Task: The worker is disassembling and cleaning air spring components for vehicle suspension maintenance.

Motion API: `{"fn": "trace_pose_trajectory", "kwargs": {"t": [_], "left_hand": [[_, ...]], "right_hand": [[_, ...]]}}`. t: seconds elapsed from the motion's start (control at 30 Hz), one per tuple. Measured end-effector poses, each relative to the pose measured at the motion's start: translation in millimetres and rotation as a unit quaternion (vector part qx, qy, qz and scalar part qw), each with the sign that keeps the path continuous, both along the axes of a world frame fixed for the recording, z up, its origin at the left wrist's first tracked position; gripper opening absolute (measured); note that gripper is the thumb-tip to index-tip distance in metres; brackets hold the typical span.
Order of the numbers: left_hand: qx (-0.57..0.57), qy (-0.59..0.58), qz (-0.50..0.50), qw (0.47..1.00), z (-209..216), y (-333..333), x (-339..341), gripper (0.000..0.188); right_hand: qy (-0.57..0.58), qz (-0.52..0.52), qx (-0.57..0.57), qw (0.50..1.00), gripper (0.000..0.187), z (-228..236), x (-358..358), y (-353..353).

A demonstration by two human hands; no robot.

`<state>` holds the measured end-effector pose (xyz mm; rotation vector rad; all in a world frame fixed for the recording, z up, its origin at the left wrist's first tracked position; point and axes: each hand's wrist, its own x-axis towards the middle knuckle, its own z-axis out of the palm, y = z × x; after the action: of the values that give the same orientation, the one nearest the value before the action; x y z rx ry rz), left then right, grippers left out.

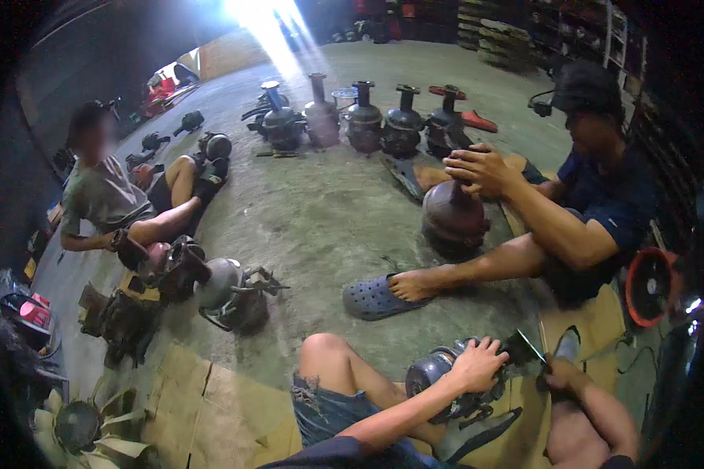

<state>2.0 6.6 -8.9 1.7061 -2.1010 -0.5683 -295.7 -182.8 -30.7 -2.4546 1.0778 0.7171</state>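
Left hand (477, 364): forearm in from lower edge, angled up-right across bare knee; palm down, fingers curled over top of dark grey rounded metal motor housing (438, 375), clamped on it. Housing sits low centre-right, near, against wearer's leg, on flattened brown cardboard (211, 406).

Right hand (559, 375): forearm up from lower right, wrist bent inward, fingers closed round handle of thin dark hand tool (530, 347); tip points up-left to housing's right side, just beside left fingertips. Exact tool type not clear, too small.

Grey flat part (477, 431) lies below housing, near the knee.

Across, right side: seated person in dark blue shirt, both hands (481, 168) together atop neck of brown-maroon bulbous metal casing (454, 219) standing on concrete floor (321, 211); outstretched foot in blue-grey perforated clog (375, 297) mid-scene.

Left side: another seated person in grey-green shirt, hand (121, 238) at a cluster of motor parts incl. silver-grey rounded casing (219, 285).

Far centre: row of dark flask-shaped casings (364, 117) upright on floor. Red-rimmed round fan guard (649, 285) far right. Pale fan blade wheel (78, 426) lower left, near.
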Motion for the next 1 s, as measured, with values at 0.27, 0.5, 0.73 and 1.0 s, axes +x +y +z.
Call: {"fn": "trace_pose_trajectory", "kwargs": {"t": [0.27,0.5,0.73,1.0], "left_hand": [[0.005,-0.003,0.004,1.000,0,-1,2,0.058],[-0.002,-0.009,0.003,1.000,2,-1,1,0.060],[0.016,-0.024,-0.001,1.000,1,-1,2,0.062],[-0.025,-0.003,-0.002,1.000,9,3,4,0.060]], "right_hand": [[0.024,-0.011,0.004,1.000,0.055,-1,1,-1],[-0.027,-0.007,0.009,1.000,0.047,3,4,4],[0.006,-0.039,0.007,0.999,0.044,-4,2,3],[-0.014,0.003,0.000,1.000,0.049,-24,-6,-6]]}}
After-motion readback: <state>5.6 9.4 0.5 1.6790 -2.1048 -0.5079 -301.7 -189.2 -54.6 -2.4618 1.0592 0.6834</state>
